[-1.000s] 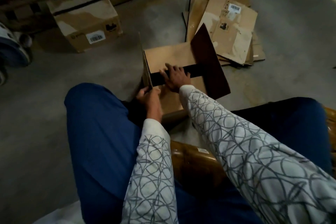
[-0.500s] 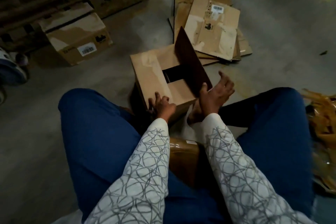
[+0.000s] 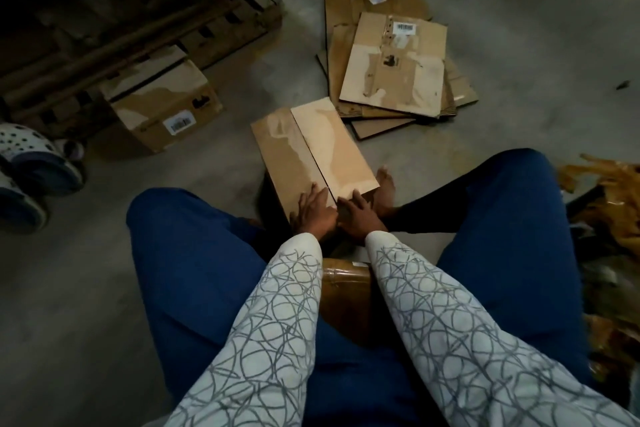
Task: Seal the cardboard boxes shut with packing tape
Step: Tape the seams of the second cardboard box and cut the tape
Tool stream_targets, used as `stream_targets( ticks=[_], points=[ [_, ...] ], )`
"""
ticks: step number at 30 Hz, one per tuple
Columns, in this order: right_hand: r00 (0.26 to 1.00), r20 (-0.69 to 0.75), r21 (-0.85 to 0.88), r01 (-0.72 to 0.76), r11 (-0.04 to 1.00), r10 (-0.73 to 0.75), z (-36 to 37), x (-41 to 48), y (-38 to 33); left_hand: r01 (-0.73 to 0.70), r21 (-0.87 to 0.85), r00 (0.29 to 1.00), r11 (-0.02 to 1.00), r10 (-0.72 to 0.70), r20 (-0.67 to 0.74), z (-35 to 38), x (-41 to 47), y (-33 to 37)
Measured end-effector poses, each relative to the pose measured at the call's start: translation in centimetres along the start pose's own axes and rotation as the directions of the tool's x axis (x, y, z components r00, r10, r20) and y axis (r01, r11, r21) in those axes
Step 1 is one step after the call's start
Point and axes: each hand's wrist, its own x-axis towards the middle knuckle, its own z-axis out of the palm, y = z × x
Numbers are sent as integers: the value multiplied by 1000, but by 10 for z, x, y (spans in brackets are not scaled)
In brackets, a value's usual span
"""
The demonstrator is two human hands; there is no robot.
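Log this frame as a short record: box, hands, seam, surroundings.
box: cardboard box on the floor, both top flaps folded flat
hands: left hand and right hand press on the flaps at the near edge
seam: no tape visible along it
surroundings: second box with barcode label, flattened cardboard stack, wooden pallet

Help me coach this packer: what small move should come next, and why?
Probably lift the right hand to fetch tape while the left hand holds the box shut. Its flaps lie folded down and meet at a seam, both hands press the near edge, and no fresh tape seems to cross that seam.
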Motion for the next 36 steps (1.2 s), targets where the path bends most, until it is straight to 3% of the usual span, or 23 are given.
stream_targets(
  ticks=[4, 9, 13, 18, 23, 25, 27, 33, 34, 36],
  points=[
    [998, 13, -85, 63, 994, -62, 0, -8, -4, -12, 142, 991, 990, -7, 134, 12, 5, 0],
    [990, 56, -177, 140, 974, -132, -9, -8, -1, -37, 176, 993, 984, 17, 115, 15, 9, -1],
    [993, 5, -72, 121, 990, -121, -6, -8, -7, -23, 160, 998, 987, 15, 56, 12, 8, 6],
    [985, -172, 161, 21, 987, 7, -6, -14, -15, -43, 83, 995, 996, 50, -82, 9, 2, 16],
    [960, -280, 272, 57, 961, 23, -21, -30, -20, -121, -26, 974, 992, 114, -195, -1, -5, 26],
    [905, -425, 346, 133, 929, 29, -43, -49, -25, -227, -124, 944, 966, 187, -272, -15, -13, 50],
    [796, -603, 406, 248, 880, 54, -77, -70, -24, -387, -178, 891, 905, 317, -326, -34, -22, 96],
    [394, -865, 488, 517, 703, 311, -195, -143, 28, -792, -142, 602, 593, 723, -339, -47, -66, 255],
    [357, -866, 496, 518, 697, 351, -203, -150, 45, -819, -130, 571, 559, 768, -291, -39, -67, 271],
    [365, -842, 537, 499, 680, 398, -209, -156, 80, -840, -113, 543, 531, 826, -151, -18, -60, 294]
  ],
)
